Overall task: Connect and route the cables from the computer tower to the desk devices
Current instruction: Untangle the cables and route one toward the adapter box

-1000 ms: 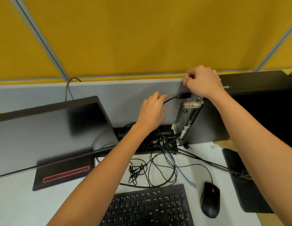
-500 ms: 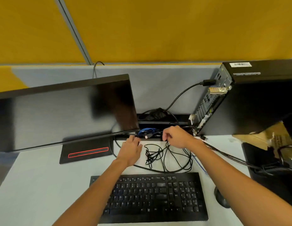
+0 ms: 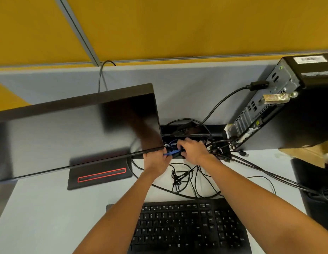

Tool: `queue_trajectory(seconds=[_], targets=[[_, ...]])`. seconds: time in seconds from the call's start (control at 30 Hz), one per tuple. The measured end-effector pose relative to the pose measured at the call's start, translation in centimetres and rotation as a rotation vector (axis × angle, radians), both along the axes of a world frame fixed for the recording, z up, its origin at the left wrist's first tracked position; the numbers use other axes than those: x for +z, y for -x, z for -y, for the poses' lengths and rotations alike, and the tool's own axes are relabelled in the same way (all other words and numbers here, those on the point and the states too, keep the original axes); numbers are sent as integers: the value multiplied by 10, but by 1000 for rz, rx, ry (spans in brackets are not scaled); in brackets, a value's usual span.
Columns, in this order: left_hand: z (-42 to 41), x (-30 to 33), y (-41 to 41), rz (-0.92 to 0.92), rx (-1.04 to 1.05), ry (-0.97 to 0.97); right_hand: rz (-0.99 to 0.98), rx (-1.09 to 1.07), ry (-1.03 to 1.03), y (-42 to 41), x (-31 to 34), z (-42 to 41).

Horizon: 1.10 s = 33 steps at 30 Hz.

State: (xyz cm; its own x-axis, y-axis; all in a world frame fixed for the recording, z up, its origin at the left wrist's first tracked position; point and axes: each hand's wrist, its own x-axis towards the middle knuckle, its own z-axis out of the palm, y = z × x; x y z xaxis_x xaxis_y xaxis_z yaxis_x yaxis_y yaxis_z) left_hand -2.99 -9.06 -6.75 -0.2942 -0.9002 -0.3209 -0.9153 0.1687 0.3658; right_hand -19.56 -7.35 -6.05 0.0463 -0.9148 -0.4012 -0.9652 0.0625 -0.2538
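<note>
Hands met at the cable tray (image 3: pixel 214 127) behind the monitor (image 3: pixel 77 129): the left hand (image 3: pixel 156 161) and right hand (image 3: pixel 193 150) both pinched the blue cable (image 3: pixel 171 153) at the tray's front edge. Pulling it through the black tangle (image 3: pixel 185 178) could, I judged, snag neighbouring leads or loosen plugs at the tower (image 3: pixel 280 107).

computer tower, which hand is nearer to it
Right. The right hand works in the cable tray, just left of the computer tower; the left hand sits farther left, by the monitor.
</note>
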Motion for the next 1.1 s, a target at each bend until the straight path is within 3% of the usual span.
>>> queue_trajectory(seconds=[0.2,0.3,0.43,0.53,0.63,0.8,0.9,1.0,1.1], targets=[[-35,10,2,157,55,260,99,85,77,11,22,-30],[-38,15,-4,84,-18,378,107,51,149,24,31,-49],[-27,26,-6,10,-108,113,99,2,233,50,48,-70],[-29,29,2,-91,-64,-28,87,-85,239,71,53,-83],[-38,33,13,-154,-80,-12,-1,-103,166,86,58,-94],[-47,57,30,-307,89,130,-290,-89,3,78,74,-85],[-52,63,46,-561,307,-31,-249,-108,-92,64,68,-77],[-56,71,70,-875,536,-352,-107,-63,63,37,56,-73],[-55,83,84,-1135,669,-511,188,-109,83,14,49,-69]])
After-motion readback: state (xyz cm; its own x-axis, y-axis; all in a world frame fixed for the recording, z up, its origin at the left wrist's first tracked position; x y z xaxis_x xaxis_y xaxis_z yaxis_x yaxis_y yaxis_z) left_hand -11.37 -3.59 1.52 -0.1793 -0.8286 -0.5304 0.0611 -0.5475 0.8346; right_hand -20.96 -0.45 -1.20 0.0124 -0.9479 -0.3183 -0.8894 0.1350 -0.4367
